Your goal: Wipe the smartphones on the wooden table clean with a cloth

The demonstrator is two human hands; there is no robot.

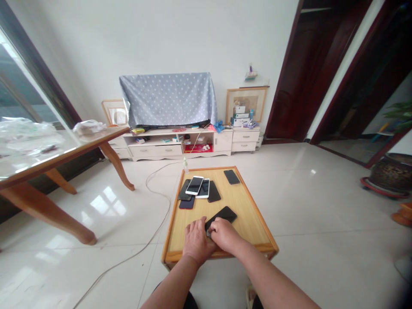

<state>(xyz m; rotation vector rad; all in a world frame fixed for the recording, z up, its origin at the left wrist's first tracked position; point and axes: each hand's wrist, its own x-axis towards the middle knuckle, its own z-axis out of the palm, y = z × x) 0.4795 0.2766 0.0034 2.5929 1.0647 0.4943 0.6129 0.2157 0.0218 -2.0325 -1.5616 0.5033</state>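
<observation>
A black smartphone (227, 213) lies slanted on the small wooden table (247, 214), close to its front edge. My left hand (197, 241) is around the phone's lower left end, with the fingers along its side and the thumb mostly hidden. Over that same end, my right hand (224, 234) is closed in a pinch. A small pale bit shows at its fingertips, too little to name. Beyond my hands are two white phones (195, 185), partly overlapping, with dark phones (214, 191) around them and a dark blue one (187, 202) in front.
Another black phone (231, 177) lies at the table's far right. A small clear bottle (186, 165) stands by the far left corner. A cable (154, 234) runs across the floor on the left, near a larger table (64, 161). A low white cabinet (156, 151) lines the wall.
</observation>
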